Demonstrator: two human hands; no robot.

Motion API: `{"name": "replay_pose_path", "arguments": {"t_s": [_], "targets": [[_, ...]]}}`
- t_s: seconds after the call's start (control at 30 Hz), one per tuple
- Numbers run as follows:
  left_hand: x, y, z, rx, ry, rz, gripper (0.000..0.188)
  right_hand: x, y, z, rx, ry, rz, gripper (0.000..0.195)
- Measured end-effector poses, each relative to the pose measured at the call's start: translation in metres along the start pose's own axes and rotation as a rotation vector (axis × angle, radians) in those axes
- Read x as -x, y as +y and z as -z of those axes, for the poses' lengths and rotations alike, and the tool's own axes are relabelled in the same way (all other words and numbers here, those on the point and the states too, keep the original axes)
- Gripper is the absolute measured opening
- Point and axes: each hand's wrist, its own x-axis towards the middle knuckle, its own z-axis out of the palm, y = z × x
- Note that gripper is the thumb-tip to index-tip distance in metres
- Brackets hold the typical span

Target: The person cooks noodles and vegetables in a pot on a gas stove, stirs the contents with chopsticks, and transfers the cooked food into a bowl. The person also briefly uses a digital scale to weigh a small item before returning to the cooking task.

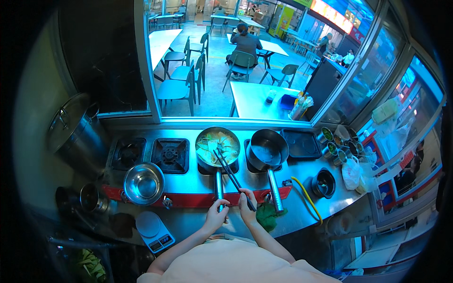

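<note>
My left hand (214,214) grips the end of the metal handle of a saucepan (218,187), which stands on a burner of the steel gas stove. In the pan is a light broth with leafy greens and other pieces of food (216,146). Dark chopsticks (231,175) are in my right hand (247,207), their tips over the food near the pan's middle. To the right, a second saucepan (268,150) rests on its burner, with what looks like liquid inside. A steel bowl (144,183) sits at the stove's front left edge.
Left are bare burners (170,155), a lidded stockpot (76,138) and a digital kitchen scale (154,231). On the right lie a black tray (300,144), seasoning containers (331,148), a dark pot (323,183), a yellow hose (307,198) and a green cloth (267,216). A window frame (233,121) runs behind the stove.
</note>
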Motion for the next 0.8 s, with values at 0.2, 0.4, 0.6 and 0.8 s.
{"name": "replay_pose_path", "arguments": {"t_s": [0.2, 0.4, 0.6, 0.8], "targets": [[-0.0001, 0.0029, -0.0004, 0.001, 0.0, 0.011, 0.013, -0.0013, 0.0004, 0.0011, 0.029, 0.009, -0.007, 0.016], [-0.0015, 0.0018, 0.0001, -0.011, -0.01, 0.011, 0.014, -0.0007, -0.002, 0.0, 0.003, 0.007, -0.027, 0.017], [0.0006, 0.0058, -0.0011, -0.001, -0.002, 0.007, 0.012, 0.0001, -0.0047, -0.0009, -0.002, 0.0, -0.034, 0.017], [-0.0007, 0.002, 0.0009, 0.007, -0.02, 0.021, 0.012, 0.0002, -0.0034, -0.0004, -0.01, 0.002, -0.032, 0.016]]}}
